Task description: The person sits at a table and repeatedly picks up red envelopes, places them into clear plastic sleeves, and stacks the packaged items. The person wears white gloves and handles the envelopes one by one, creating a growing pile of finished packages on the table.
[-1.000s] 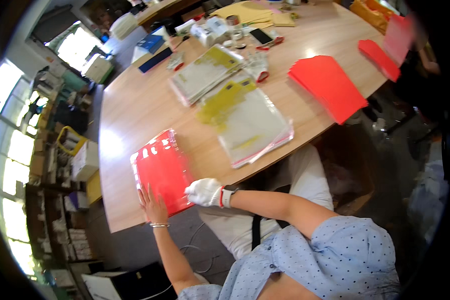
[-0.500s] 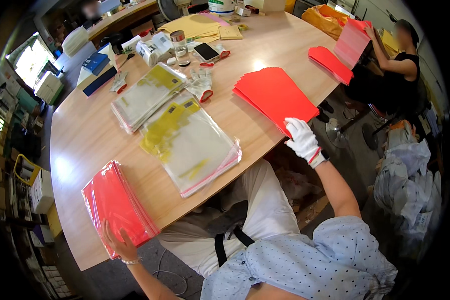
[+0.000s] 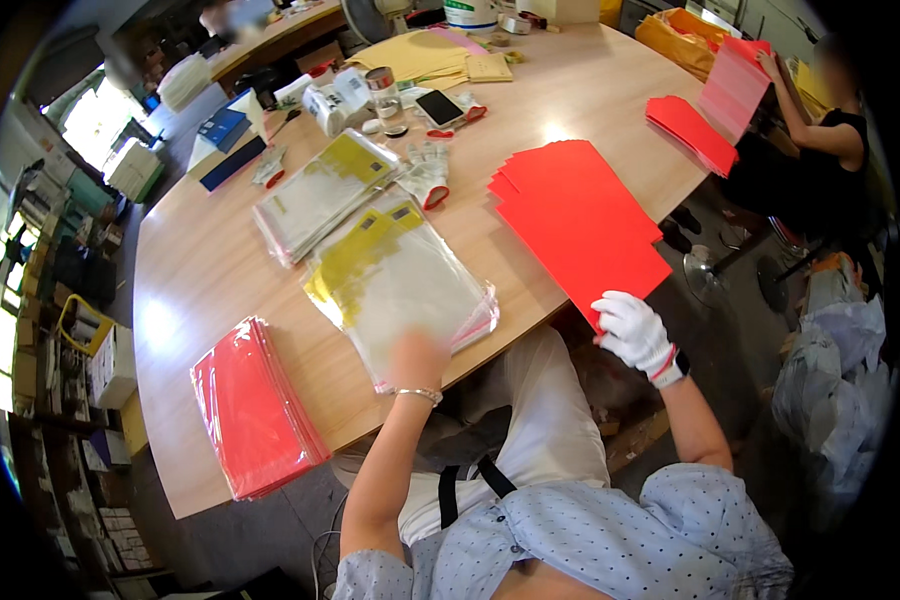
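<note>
My right hand [image 3: 630, 330], in a white knit glove with a red-trimmed cuff, is closed on the near corner of a red sheet [image 3: 600, 255]. That sheet juts out toward me from a fanned stack of red sheets [image 3: 550, 180]. My bare left hand [image 3: 417, 358] is smeared by motion over the near edge of the clear plastic sleeves [image 3: 420, 280], which have yellow printing; whether it touches them I cannot tell. At the near left lies a pile of red sheets in clear sleeves [image 3: 255, 410], with no hand on it.
Behind the sleeves lie a second sleeve pile [image 3: 320, 190] and a white glove [image 3: 427, 175]. Farther back are a glass jar [image 3: 385, 100], a phone [image 3: 440, 108] and yellow envelopes [image 3: 410, 60]. At the right a co-worker [image 3: 820, 130] handles a red sheet beside another red stack [image 3: 685, 135].
My left hand has left the red sleeved pile and swung right to the clear sleeves. My right hand has drawn one red sheet out toward me from the stack. The view has shifted slightly.
</note>
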`<move>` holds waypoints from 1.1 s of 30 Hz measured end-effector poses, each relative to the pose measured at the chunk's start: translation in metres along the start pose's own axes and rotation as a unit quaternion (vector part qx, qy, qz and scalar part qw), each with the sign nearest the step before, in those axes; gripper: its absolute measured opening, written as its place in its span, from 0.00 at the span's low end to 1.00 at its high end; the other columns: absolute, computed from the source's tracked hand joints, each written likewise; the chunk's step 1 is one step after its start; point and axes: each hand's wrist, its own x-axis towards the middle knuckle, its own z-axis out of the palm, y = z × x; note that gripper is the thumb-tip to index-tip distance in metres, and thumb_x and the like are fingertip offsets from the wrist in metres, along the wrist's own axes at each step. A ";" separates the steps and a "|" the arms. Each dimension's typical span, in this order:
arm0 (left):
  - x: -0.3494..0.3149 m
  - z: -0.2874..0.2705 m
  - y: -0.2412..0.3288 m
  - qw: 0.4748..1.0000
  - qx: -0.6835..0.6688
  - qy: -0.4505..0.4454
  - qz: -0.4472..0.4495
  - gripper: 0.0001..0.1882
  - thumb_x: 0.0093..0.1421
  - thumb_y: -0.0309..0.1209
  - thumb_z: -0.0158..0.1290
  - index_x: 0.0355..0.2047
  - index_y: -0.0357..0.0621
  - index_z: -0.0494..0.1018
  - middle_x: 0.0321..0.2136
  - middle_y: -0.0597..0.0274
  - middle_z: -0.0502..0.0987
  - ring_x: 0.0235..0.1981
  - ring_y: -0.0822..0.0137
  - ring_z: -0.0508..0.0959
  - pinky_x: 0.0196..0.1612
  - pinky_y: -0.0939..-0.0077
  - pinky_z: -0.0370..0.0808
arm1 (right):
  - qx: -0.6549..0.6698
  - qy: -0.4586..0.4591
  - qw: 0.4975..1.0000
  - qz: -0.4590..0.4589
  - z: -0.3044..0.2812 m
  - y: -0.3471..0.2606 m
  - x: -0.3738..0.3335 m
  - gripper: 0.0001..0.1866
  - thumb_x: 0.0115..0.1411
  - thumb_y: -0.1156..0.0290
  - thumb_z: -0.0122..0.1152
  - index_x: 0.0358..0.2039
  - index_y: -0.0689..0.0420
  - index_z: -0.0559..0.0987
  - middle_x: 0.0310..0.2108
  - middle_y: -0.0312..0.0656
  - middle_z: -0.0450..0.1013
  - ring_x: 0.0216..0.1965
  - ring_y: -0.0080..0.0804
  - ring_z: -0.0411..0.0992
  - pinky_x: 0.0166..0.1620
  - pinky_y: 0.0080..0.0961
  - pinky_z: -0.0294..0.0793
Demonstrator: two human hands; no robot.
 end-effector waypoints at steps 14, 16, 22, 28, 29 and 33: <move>0.005 0.000 -0.055 0.987 -0.036 0.090 0.129 0.07 0.54 0.25 0.47 0.33 0.40 0.72 0.36 0.55 0.75 0.42 0.54 0.73 0.42 0.64 0.72 | 0.595 0.237 0.636 0.431 0.030 0.049 -0.049 0.06 0.61 0.68 0.47 0.38 0.53 0.69 0.23 0.30 0.65 0.17 0.17 0.61 0.16 0.15 0.56; 0.008 -0.004 -0.058 0.986 -0.072 0.106 0.110 0.06 0.55 0.26 0.47 0.33 0.40 0.72 0.33 0.53 0.76 0.40 0.53 0.74 0.41 0.63 0.72 | 0.586 0.228 0.664 0.405 0.006 0.004 -0.048 0.12 0.61 0.70 0.47 0.46 0.56 0.69 0.27 0.30 0.67 0.20 0.15 0.63 0.18 0.14 0.60; 0.004 -0.006 -0.067 0.975 -0.116 0.142 0.124 0.07 0.58 0.27 0.45 0.33 0.41 0.72 0.31 0.52 0.77 0.39 0.53 0.74 0.42 0.62 0.71 | 0.684 0.026 0.580 0.442 -0.005 -0.087 -0.067 0.15 0.58 0.75 0.46 0.47 0.61 0.69 0.35 0.37 0.73 0.28 0.21 0.72 0.30 0.17 0.72; -0.010 -0.003 -0.078 0.958 -0.049 0.251 0.130 0.08 0.59 0.29 0.46 0.33 0.41 0.74 0.29 0.53 0.77 0.38 0.53 0.75 0.42 0.61 0.71 | 0.710 0.107 0.468 0.516 0.027 -0.117 -0.075 0.11 0.59 0.74 0.46 0.43 0.59 0.71 0.32 0.36 0.73 0.24 0.22 0.69 0.25 0.19 0.70; -0.013 -0.003 -0.078 0.945 -0.051 0.311 0.092 0.09 0.59 0.30 0.47 0.33 0.40 0.74 0.29 0.54 0.77 0.36 0.54 0.76 0.40 0.63 0.72 | 0.713 0.123 0.433 0.538 0.031 -0.122 -0.073 0.11 0.60 0.74 0.46 0.42 0.58 0.71 0.31 0.35 0.72 0.22 0.22 0.69 0.23 0.20 0.70; -0.015 -0.027 -0.080 0.973 -0.210 0.088 -0.034 0.12 0.59 0.33 0.50 0.36 0.35 0.73 0.28 0.56 0.77 0.26 0.63 0.79 0.26 0.75 0.74 | 0.733 0.122 0.364 0.561 0.037 -0.128 -0.079 0.08 0.61 0.72 0.44 0.39 0.57 0.70 0.27 0.34 0.70 0.15 0.18 0.64 0.17 0.15 0.66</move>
